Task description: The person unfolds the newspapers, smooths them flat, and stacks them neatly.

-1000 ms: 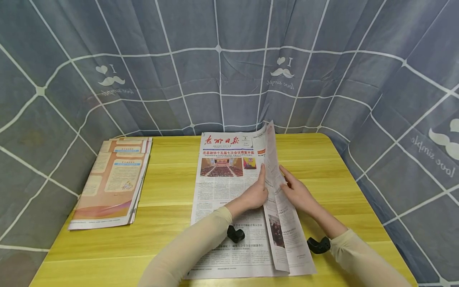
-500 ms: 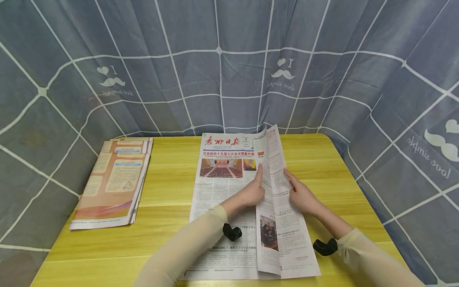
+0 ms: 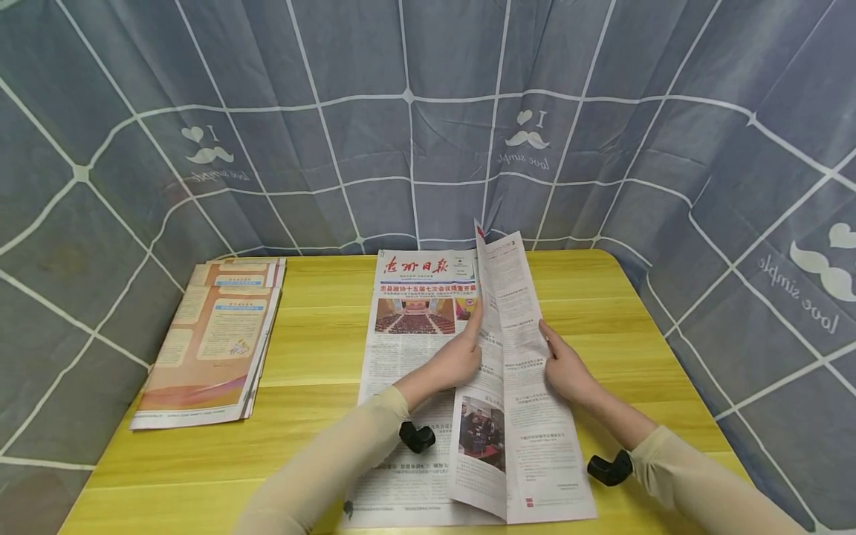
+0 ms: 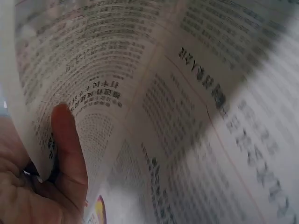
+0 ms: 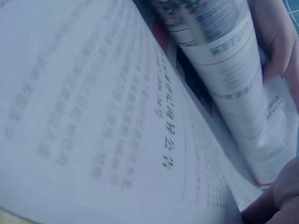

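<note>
A newspaper [image 3: 414, 371] with a red masthead lies on the yellow wooden table. Its right part stands partly lifted, with a page curving up and leaning left. My left hand [image 3: 451, 364] pinches the lifted page's edge; in the left wrist view, the thumb of this left hand [image 4: 67, 154] lies on the printed inner side. At the newspaper's right edge, my right hand [image 3: 568, 371] grips the right-hand sheet. The right wrist view shows this sheet [image 5: 117, 140] close up, with the right hand [image 5: 278, 200] in the lower corner. Paper hides some fingertips.
A stack of folded orange-and-white printed papers [image 3: 207, 342] lies at the table's left. The table [image 3: 314, 357] has a grey checked curtain [image 3: 374, 141] around its back and sides. Both wrists carry black camera mounts, such as the left mount [image 3: 417, 437].
My left hand has moved left with the lifted page, and the fold has opened wider. My right hand has shifted slightly right and down with the right-hand sheet, which now shows more.
</note>
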Motion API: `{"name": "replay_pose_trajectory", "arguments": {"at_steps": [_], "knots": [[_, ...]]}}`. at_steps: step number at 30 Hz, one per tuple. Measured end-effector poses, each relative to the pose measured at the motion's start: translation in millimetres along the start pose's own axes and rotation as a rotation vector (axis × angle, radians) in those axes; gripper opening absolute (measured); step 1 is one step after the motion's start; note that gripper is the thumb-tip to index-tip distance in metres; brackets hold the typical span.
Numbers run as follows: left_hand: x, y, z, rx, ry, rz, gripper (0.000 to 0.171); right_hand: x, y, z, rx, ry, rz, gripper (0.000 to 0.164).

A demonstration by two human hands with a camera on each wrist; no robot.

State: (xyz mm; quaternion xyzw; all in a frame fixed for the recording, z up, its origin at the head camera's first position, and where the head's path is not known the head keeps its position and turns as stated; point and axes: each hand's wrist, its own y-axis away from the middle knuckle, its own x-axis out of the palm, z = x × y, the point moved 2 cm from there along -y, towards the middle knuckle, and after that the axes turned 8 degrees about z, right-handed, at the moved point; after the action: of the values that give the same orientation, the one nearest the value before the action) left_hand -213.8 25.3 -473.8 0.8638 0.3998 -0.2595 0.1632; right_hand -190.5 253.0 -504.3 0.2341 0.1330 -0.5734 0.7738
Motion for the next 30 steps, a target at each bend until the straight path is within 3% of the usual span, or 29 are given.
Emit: {"name": "replay_pose_trajectory", "arguments": {"at_steps": [12, 23, 30], "knots": [[-30.7, 29.7, 0.4, 0.052, 0.107, -0.048, 0.081, -9.9, 13.7, -6.1, 0.017, -0.048, -0.058, 0.070], [-61.4, 58.7, 13.6, 0.081, 0.197, -0.103, 0.081, -33.3, 23.2, -21.5, 0.019, -0.016, -0.131, 0.069], [-86.6, 80.8, 25.9, 0.066, 0.227, -0.156, 0.081, -52.3, 26.4, -31.8, 0.019, 0.031, -0.171, 0.067]]}}
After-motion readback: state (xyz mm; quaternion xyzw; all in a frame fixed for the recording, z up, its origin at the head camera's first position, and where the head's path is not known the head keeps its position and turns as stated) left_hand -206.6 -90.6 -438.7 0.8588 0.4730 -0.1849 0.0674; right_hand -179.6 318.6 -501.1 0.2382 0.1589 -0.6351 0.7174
